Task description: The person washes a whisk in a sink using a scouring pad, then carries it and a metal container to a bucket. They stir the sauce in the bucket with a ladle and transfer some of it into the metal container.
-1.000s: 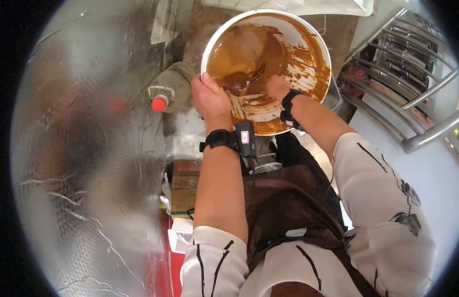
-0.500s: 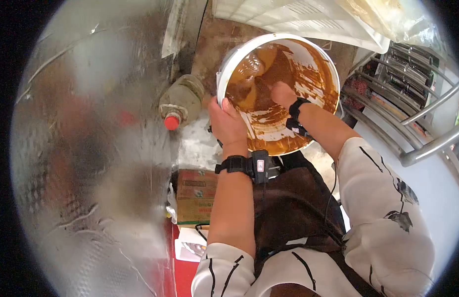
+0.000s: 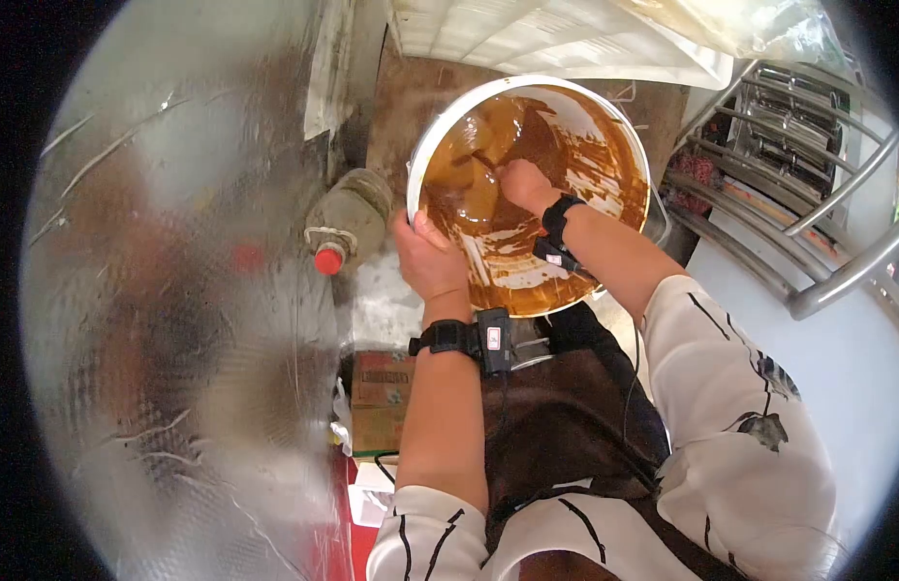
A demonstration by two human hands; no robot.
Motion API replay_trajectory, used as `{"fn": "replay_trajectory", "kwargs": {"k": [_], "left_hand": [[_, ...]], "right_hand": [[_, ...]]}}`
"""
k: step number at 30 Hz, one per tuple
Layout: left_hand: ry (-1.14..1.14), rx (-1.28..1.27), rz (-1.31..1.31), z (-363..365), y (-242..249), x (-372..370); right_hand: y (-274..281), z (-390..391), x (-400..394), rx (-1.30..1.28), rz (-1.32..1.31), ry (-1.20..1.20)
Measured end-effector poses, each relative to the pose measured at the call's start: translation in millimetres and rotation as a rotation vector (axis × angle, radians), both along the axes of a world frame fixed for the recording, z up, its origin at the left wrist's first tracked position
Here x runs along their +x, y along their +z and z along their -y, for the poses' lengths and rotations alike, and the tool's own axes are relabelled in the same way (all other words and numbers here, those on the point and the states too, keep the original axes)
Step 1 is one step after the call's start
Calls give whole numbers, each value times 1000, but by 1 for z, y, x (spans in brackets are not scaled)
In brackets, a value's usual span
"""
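Observation:
A white bucket [image 3: 418,160], its inner wall smeared brown, is tilted toward me and holds a glossy brown paste [image 3: 480,184]. At its left rim, my left hand [image 3: 432,254] is closed on the edge, thumb over the inner side. Inside the bucket, my right hand [image 3: 527,186] is closed at the surface of the paste. What it grips cannot be made out. Black straps with small boxes sit on both wrists.
A cloudy bottle with a red cap [image 3: 328,259] stands left of the bucket. Cardboard boxes [image 3: 380,402] lie below it. Metal rails [image 3: 818,281] are at the right, a white plastic crate [image 3: 556,39] behind, and a shiny metallic surface [image 3: 178,290] fills the left.
My right hand has moved left within the bucket. The bucket and my left hand appear slightly lower and further left, as do the surroundings.

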State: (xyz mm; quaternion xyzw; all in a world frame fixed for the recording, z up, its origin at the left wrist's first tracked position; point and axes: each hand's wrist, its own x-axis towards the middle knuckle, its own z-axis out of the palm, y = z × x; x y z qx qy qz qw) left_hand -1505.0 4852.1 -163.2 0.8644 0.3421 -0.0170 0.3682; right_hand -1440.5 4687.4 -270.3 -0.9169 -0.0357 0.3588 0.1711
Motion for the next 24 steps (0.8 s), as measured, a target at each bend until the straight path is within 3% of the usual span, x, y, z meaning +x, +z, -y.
{"fn": "replay_trajectory", "kwargs": {"k": [5,8,11,14,17,20,24], "left_hand": [[-4,-58,-5,0,2,-3],[-23,11,54,0,-3,-4],[-13,43,-17,2,-1,-5],[17,18,-27,4,8,-2],[-12,22,-70,3,12,-2],[3,29,9,4,3,-4],[-35,37,68,2,-7,-9]], "right_hand": [[5,1,-6,-4,-47,-81],[-59,31,-31,3,64,10],[25,23,-19,3,98,66],[3,57,-39,40,316,530],[98,35,-31,137,-29,-213],[100,49,-53,87,101,-248],[135,53,-69,142,70,-383]]}}
